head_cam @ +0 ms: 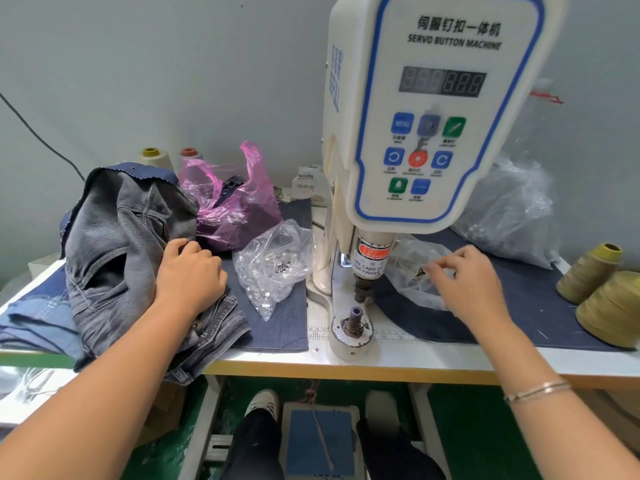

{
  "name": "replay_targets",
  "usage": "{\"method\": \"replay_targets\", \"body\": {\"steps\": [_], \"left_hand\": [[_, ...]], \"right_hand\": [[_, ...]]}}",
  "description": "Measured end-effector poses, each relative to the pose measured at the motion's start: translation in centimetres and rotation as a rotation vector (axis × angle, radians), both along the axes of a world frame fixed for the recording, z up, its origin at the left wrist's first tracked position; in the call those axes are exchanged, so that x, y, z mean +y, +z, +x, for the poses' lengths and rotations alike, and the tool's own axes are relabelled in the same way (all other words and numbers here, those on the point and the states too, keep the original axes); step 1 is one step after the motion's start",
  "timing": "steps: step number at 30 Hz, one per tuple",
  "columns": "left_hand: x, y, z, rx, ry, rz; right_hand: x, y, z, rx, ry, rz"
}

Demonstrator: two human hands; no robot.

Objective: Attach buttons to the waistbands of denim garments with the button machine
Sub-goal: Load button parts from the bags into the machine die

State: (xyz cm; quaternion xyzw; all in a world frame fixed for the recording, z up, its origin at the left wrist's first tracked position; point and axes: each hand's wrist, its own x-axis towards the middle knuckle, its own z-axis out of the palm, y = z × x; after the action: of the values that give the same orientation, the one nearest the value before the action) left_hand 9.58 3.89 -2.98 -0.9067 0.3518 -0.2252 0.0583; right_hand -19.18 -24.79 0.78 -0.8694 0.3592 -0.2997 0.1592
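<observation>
White plastic fills the upper middle: the button machine (429, 109), its display dark or unreadable, stands on the tabletop (398, 358) with its lower die (355, 322) bare, no fabric and, as far as I can see, no button on it. Left of it lies a heap of grey denim garments (124, 258), partly hanging over the front edge, with a metal button (196, 325) showing near the hem; I cannot tell how many pieces of the heap are finished. Behind are a pink bag (232, 202) and a clear bag of small metal parts (273, 265). Another clear bag (415, 271) lies right of the machine. The left hand (188, 275) rests on the denim, its grip curled into the cloth. The right hand (465, 282) reaches to the right-hand bag, fingers bent at the plastic; whether it pinches a button I cannot tell. My judgement: one cycle is starting, with loading, placing the waistband and pressing all left. A foot pedal (320, 441) waits below, partly cut off
</observation>
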Motion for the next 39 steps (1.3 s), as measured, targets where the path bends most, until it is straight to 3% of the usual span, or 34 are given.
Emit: {"method": "replay_targets", "body": {"steps": [4, 10, 18, 39], "left_hand": [[0.0, 0.1, 0.0, 0.003, 0.01, 0.011], [-0.1, 0.2, -0.1, 0.004, 0.01, 0.01], [-0.2, 0.1, 0.0, 0.005, 0.021, 0.024], [-0.1, 0.1, 0.0, 0.039, 0.05, 0.039]], "right_hand": [[-2.4, 0.2, 1.8, 0.677, 0.001, -0.327], [-3.3, -0.8, 4.1, 0.883, -0.017, -0.422], [-2.7, -1.6, 5.2, 0.838, -0.076, -0.507], [-3.3, -1.9, 6.4, 0.887, -0.081, -0.458]]}}
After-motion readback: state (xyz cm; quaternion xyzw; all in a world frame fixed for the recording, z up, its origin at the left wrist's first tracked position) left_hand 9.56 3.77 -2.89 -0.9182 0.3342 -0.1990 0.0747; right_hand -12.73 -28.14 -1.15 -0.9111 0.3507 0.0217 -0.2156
